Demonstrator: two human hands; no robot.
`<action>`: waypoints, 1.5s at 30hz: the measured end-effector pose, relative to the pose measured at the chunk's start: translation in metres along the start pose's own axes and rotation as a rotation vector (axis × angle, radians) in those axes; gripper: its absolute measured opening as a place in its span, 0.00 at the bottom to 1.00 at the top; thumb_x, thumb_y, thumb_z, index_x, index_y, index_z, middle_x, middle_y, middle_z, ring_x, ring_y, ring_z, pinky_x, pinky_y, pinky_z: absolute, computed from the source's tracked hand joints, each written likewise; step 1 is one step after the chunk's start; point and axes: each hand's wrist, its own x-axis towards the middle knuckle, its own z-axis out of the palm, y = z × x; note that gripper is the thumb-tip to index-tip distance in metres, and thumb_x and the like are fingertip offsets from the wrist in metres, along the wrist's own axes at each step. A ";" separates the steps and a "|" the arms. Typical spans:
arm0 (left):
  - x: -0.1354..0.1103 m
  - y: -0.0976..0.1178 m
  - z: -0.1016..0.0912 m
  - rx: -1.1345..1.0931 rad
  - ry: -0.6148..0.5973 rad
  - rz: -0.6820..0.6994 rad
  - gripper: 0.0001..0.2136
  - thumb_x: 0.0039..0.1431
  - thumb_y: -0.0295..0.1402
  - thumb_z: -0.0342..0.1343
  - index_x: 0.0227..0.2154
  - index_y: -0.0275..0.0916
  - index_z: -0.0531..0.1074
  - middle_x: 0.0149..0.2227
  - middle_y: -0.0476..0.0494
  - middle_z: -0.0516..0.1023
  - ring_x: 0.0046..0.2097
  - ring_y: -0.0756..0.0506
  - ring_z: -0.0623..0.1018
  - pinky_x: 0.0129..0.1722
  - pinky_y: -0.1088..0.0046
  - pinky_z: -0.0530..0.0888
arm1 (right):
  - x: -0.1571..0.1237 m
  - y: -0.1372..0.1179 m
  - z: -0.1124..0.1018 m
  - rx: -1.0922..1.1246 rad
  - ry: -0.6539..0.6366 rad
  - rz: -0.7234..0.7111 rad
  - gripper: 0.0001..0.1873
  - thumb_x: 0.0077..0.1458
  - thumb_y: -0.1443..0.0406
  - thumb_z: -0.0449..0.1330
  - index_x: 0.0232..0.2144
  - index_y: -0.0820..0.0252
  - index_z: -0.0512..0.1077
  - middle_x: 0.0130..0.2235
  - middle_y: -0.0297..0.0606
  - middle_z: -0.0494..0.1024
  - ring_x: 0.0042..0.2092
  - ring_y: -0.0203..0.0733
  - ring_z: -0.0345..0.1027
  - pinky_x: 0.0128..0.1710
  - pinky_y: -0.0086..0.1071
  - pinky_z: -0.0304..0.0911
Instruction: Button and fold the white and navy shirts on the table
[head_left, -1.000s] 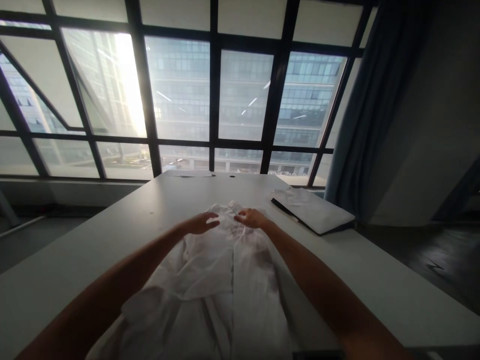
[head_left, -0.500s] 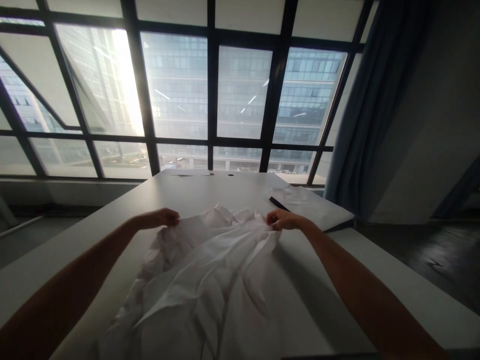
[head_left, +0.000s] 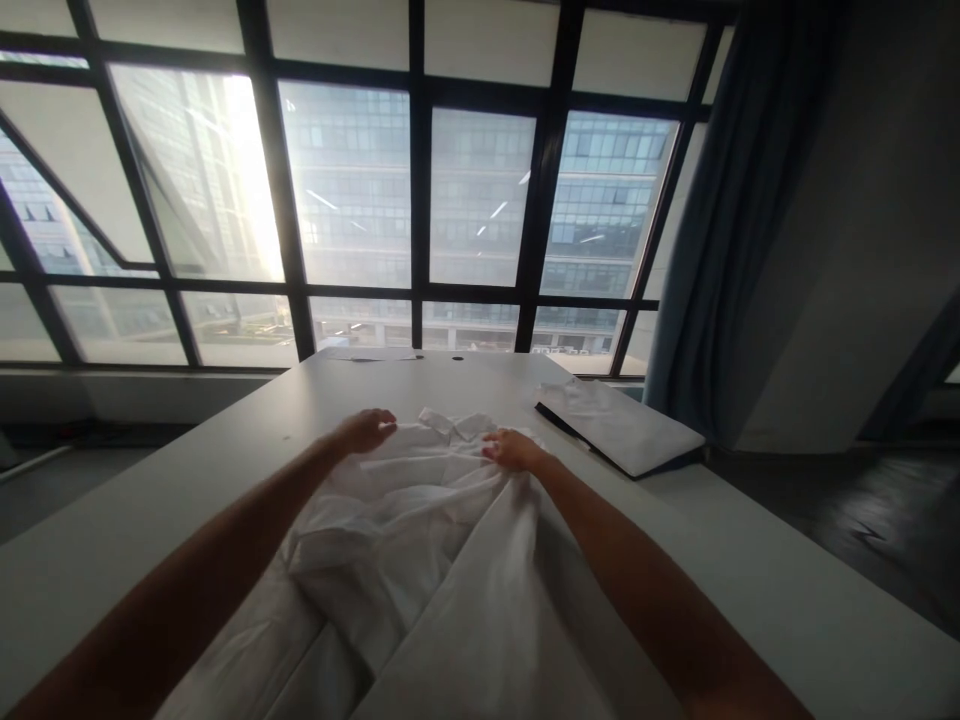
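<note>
A crumpled white shirt (head_left: 420,520) lies on the white table, its collar (head_left: 455,427) at the far end and its body spreading toward me in folds. My left hand (head_left: 367,430) is at the shirt's far left shoulder, fingers stretched out and apart, gripping nothing. Beside the collar on the right, my right hand (head_left: 514,450) rests on the cloth with its fingers extended. Part of the shirt's right edge is hidden under that hand and forearm.
Right of the shirt, a white garment lies folded over a dark-edged flat board (head_left: 630,430). White sheets (head_left: 371,354) lie at the far end of the table (head_left: 750,560). Beyond stand windows (head_left: 480,200) and a blue curtain (head_left: 705,270).
Both hands have let go of the shirt's upper edge, which they held stretched between them. They have moved inward, and the shirt's collar end now lies flatter on the table.
</note>
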 end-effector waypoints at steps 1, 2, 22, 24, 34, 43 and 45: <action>-0.001 0.010 0.015 0.031 -0.104 0.099 0.17 0.58 0.38 0.55 0.48 0.38 0.74 0.53 0.38 0.76 0.53 0.40 0.74 0.54 0.66 0.67 | 0.000 -0.006 0.003 -0.011 -0.033 -0.017 0.20 0.57 0.60 0.59 0.51 0.60 0.75 0.53 0.48 0.74 0.52 0.47 0.69 0.53 0.32 0.61; -0.003 0.017 0.027 0.051 -0.210 0.188 0.20 0.58 0.40 0.55 0.51 0.38 0.73 0.57 0.37 0.72 0.57 0.39 0.71 0.57 0.64 0.64 | -0.003 -0.008 0.004 -0.021 -0.051 -0.037 0.21 0.55 0.60 0.61 0.50 0.59 0.76 0.53 0.48 0.74 0.51 0.47 0.70 0.51 0.32 0.62; 0.026 0.043 0.066 -0.687 -0.107 -0.627 0.12 0.55 0.35 0.58 0.20 0.34 0.69 0.15 0.50 0.66 0.16 0.53 0.64 0.18 0.79 0.60 | 0.044 -0.024 0.030 1.034 0.186 0.521 0.09 0.53 0.67 0.59 0.22 0.62 0.67 0.17 0.31 0.70 0.21 0.34 0.67 0.22 0.24 0.65; 0.024 0.036 0.063 -0.758 -0.034 -0.586 0.04 0.55 0.30 0.56 0.28 0.34 0.72 0.18 0.53 0.68 0.19 0.54 0.66 0.21 0.81 0.64 | 0.044 -0.019 0.025 1.053 0.238 0.472 0.05 0.52 0.68 0.58 0.25 0.62 0.69 0.17 0.29 0.68 0.21 0.32 0.66 0.21 0.21 0.63; 0.015 0.027 0.054 -0.914 -0.274 -0.441 0.13 0.49 0.31 0.54 0.39 0.35 0.73 0.23 0.50 0.70 0.23 0.52 0.67 0.20 0.80 0.63 | 0.033 -0.006 -0.005 0.829 -0.296 0.064 0.18 0.42 0.72 0.60 0.39 0.62 0.78 0.21 0.28 0.69 0.23 0.29 0.61 0.24 0.21 0.61; 0.006 0.049 0.029 -0.775 -0.523 -0.428 0.23 0.45 0.54 0.63 0.24 0.35 0.69 0.20 0.46 0.75 0.20 0.53 0.65 0.20 0.80 0.63 | 0.028 -0.005 -0.005 0.543 -0.384 0.204 0.23 0.46 0.49 0.68 0.28 0.65 0.75 0.18 0.29 0.65 0.21 0.30 0.59 0.22 0.25 0.63; 0.007 0.049 0.026 -0.695 -0.456 -0.368 0.19 0.46 0.47 0.66 0.24 0.35 0.70 0.18 0.48 0.73 0.18 0.55 0.63 0.20 0.81 0.61 | 0.029 -0.004 -0.007 0.557 -0.405 0.177 0.22 0.42 0.51 0.71 0.30 0.64 0.76 0.20 0.29 0.68 0.22 0.29 0.60 0.22 0.24 0.63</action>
